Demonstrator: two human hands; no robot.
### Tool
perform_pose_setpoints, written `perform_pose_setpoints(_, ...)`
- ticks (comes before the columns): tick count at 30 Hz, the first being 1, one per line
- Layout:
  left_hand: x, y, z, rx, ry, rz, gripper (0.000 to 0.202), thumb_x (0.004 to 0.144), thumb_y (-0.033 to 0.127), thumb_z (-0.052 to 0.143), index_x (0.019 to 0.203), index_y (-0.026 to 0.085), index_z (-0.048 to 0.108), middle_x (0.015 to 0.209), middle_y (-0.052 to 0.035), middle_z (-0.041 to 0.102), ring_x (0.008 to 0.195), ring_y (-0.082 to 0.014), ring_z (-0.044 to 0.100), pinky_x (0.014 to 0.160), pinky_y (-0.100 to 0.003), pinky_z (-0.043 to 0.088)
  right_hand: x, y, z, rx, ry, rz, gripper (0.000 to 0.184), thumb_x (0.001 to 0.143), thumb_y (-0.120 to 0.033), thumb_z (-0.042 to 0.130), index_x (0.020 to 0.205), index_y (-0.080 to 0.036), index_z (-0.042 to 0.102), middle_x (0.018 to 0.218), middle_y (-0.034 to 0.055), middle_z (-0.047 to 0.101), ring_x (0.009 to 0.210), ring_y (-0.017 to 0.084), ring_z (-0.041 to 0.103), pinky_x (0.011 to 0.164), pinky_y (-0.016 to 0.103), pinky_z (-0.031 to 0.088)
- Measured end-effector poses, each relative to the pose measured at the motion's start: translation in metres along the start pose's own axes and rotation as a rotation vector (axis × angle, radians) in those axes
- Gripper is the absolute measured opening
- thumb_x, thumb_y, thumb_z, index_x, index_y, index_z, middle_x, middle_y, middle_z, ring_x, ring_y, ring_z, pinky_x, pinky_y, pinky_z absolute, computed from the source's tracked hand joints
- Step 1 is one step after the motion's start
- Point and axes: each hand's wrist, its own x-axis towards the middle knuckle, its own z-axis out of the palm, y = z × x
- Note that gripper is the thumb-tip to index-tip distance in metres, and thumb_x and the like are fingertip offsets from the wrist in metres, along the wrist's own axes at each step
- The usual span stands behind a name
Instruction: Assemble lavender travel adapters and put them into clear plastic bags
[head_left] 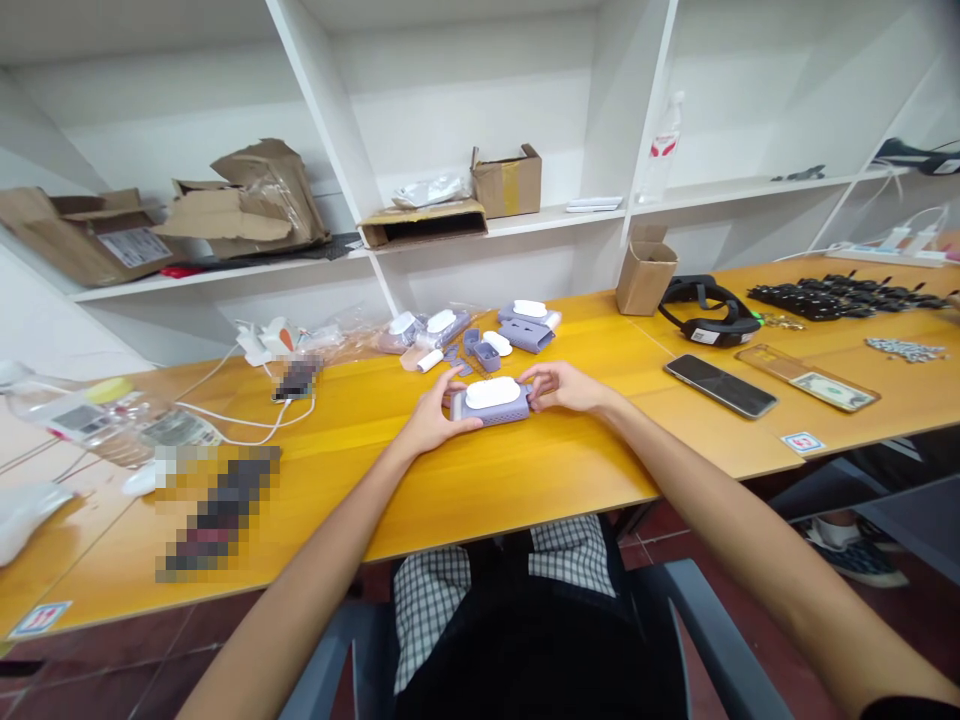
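A small purple case with a white lid (pixel 493 399) rests on the orange table (pixel 525 480), straight in front of me. My left hand (pixel 435 415) grips its left end, thumb on top and fingers curled under. My right hand (pixel 564 387) pinches its right end with bent fingers. Just behind it lie several more purple and white parts (pixel 487 335), some in clear plastic bags.
A black phone (pixel 720 385), a headset (pixel 709 310) and a clear tray with a banknote (pixel 817 377) lie to the right. A small cardboard box (pixel 645 275) stands behind. White cables (pixel 247 415) and a plastic bottle (pixel 82 410) are to the left. Shelves (pixel 480 230) hold cardboard boxes.
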Motion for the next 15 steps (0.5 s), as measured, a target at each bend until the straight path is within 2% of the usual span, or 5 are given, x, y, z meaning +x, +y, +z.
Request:
perform_pose_setpoints(5,0.000,-0.002,0.001,-0.033,-0.045,0.004,0.112,0.068,0.058,0.093,0.160,0.025,0.038,0.139,-0.0162,0.067,0.126,-0.0351,0.067,0.108,-0.052,0.052,0.004,0.008,-0.002,-0.103,0.062,-0.043,0.033,0.072,-0.019,0.081,0.103,-0.019,0.074,0.088,0.0028,0.076,0.071,0.018,0.073,0.073,0.037,0.064)
perform_pose_setpoints(7,0.001,-0.003,-0.001,-0.052,-0.058,0.017,0.112,0.072,0.063,0.088,0.163,0.025,0.034,0.142,-0.0176,0.066,0.127,-0.0353,0.066,0.109,-0.052,0.051,0.004,0.010,-0.007,-0.290,0.157,-0.073,0.026,0.073,-0.014,0.078,0.099,-0.018,0.076,0.089,0.0043,0.077,0.077,0.019,0.074,0.080,0.039,0.064)
perform_pose_setpoints(10,0.001,-0.007,-0.009,-0.045,-0.007,0.019,0.092,0.094,0.070,0.060,0.166,0.023,0.028,0.149,-0.0195,0.062,0.133,-0.0331,0.064,0.113,-0.052,0.048,0.001,0.011,-0.015,-0.581,0.273,-0.066,0.029,0.075,-0.010,0.077,0.103,-0.017,0.078,0.103,0.0090,0.081,0.096,0.024,0.076,0.095,0.042,0.061)
perform_pose_setpoints(12,0.001,-0.011,-0.017,0.048,0.043,-0.033,0.079,0.103,0.065,0.042,0.166,0.019,0.029,0.151,-0.0198,0.061,0.140,-0.0319,0.059,0.120,-0.053,0.042,-0.001,0.010,-0.016,-0.735,0.263,-0.050,0.034,0.080,-0.014,0.077,0.114,-0.018,0.077,0.119,0.0120,0.079,0.111,0.028,0.075,0.104,0.046,0.058)
perform_pose_setpoints(15,0.000,-0.019,-0.026,0.269,0.055,-0.130,0.068,0.106,0.056,0.036,0.159,0.014,0.043,0.156,-0.0186,0.058,0.147,-0.0323,0.053,0.127,-0.053,0.034,-0.004,0.010,-0.007,-0.963,0.164,-0.059,0.040,0.093,-0.023,0.066,0.132,-0.017,0.072,0.142,0.0146,0.070,0.135,0.031,0.064,0.118,0.049,0.047)
